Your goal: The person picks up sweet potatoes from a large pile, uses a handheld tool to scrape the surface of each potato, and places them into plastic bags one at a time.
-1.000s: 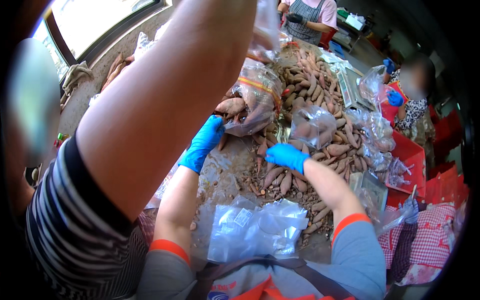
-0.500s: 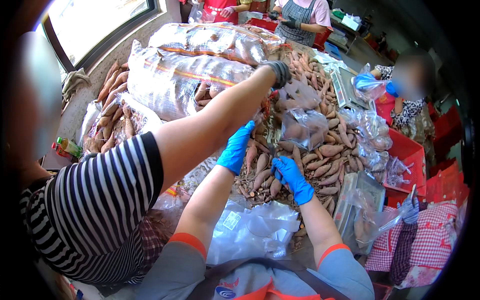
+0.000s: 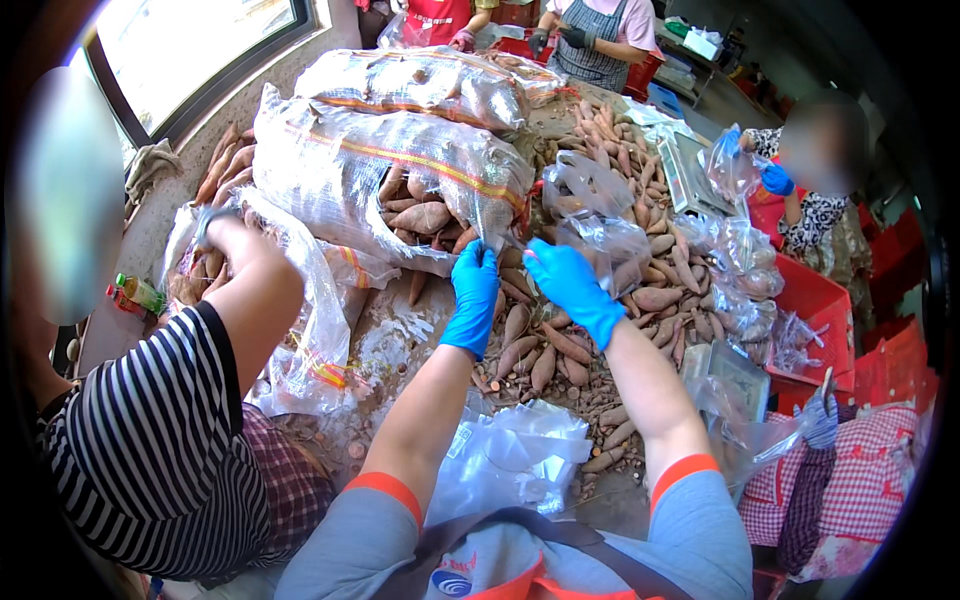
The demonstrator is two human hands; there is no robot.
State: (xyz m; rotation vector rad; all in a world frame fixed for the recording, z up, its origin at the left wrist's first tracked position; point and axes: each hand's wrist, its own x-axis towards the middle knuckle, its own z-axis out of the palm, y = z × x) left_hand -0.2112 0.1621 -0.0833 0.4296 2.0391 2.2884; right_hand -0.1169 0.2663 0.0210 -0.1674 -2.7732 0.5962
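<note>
My left hand (image 3: 475, 298), in a blue glove, pinches the torn edge of a large white woven sack (image 3: 330, 150) with a yellow and red stripe. Sweet potatoes (image 3: 422, 217) show through the sack's open side. Just right of it, my blue-gloved right hand (image 3: 575, 288) is closed on a thin tool that looks like a small knife (image 3: 514, 243), its tip pointing at the sack edge. Its handle is hidden by the fingers. Below both hands lie loose sweet potatoes (image 3: 543, 368) on the dirty table.
A co-worker in a striped shirt (image 3: 150, 420) reaches into another sack (image 3: 310, 290) on the left. Clear plastic bags (image 3: 515, 450) lie in front of me. Scales (image 3: 725, 375), bagged sweet potatoes (image 3: 745, 260) and a red crate (image 3: 815, 315) line the right. Other workers stand beyond.
My right hand has moved up and left toward the sack edge. The co-worker's arm has drawn back from across the large sack to the left sack, uncovering the torn opening.
</note>
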